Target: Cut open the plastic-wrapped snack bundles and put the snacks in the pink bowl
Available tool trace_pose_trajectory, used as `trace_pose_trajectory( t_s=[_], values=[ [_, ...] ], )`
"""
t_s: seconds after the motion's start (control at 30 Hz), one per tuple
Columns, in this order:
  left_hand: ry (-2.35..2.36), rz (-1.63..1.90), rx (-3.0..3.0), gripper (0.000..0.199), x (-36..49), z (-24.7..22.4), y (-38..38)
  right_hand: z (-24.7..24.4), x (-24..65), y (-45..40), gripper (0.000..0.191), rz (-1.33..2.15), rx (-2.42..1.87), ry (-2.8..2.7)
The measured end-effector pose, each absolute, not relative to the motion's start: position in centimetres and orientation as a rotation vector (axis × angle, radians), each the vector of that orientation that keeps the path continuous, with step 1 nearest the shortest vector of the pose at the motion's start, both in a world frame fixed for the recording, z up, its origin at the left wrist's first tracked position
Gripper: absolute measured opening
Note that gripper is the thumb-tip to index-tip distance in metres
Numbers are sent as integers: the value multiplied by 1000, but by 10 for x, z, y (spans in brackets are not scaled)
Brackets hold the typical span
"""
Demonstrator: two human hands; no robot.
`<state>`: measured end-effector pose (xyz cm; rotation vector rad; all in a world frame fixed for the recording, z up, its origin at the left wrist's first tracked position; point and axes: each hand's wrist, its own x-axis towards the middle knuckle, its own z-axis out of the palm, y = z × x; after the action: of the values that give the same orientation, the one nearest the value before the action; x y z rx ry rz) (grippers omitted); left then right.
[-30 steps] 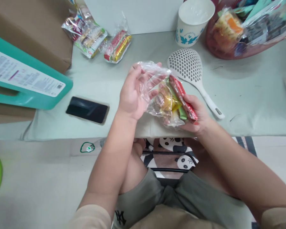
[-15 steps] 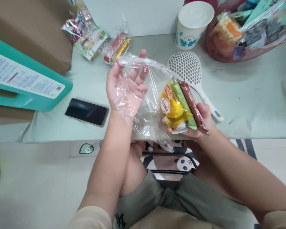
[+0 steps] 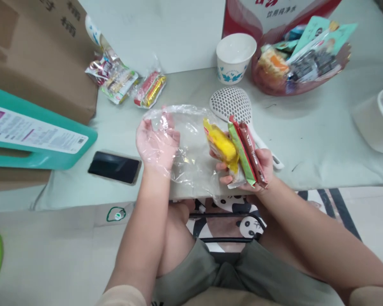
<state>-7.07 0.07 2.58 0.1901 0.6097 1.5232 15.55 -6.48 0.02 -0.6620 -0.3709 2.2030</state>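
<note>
A clear plastic bag (image 3: 194, 144) spreads between my two hands, crinkled and see-through. My left hand (image 3: 158, 142) has hold of its left side, palm up with fingers curled, the film lying over the fingers and palm. To the right, my right hand (image 3: 263, 163) grips a bunch of packaged snacks: a yellow cake packet (image 3: 221, 142), a green packet (image 3: 241, 155), a brown stick packet (image 3: 252, 153) and a small pale wrapper (image 3: 236, 177). They are held upright beside the bag; whether they touch the film I cannot tell.
Behind my right hand lies a white slotted skimmer (image 3: 231, 104). A paper cup (image 3: 232, 63) and a pink bowl (image 3: 270, 83) of snacks stand at the back. Left are a phone (image 3: 115, 167), a teal jug (image 3: 67, 142), a cardboard box (image 3: 51, 55) and snack packs (image 3: 150, 89). A white tub (image 3: 370, 123) stands right.
The view has tilted up. My left hand has shifted left and the bag's mouth is spread wider. The snacks in my right hand have turned, the yellow packet now more edge-on.
</note>
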Motion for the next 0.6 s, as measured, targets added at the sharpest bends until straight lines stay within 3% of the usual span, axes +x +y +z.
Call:
trace_pose_trajectory(
  t_s=[0.33,0.6],
  values=[
    [919,1651,63,30,-66,28,19,-3,181,-66,54,2098,-589,-282],
    [859,1508,122,24,-43,31,25,27,225,-58,38,1618,-915,-531]
  ],
)
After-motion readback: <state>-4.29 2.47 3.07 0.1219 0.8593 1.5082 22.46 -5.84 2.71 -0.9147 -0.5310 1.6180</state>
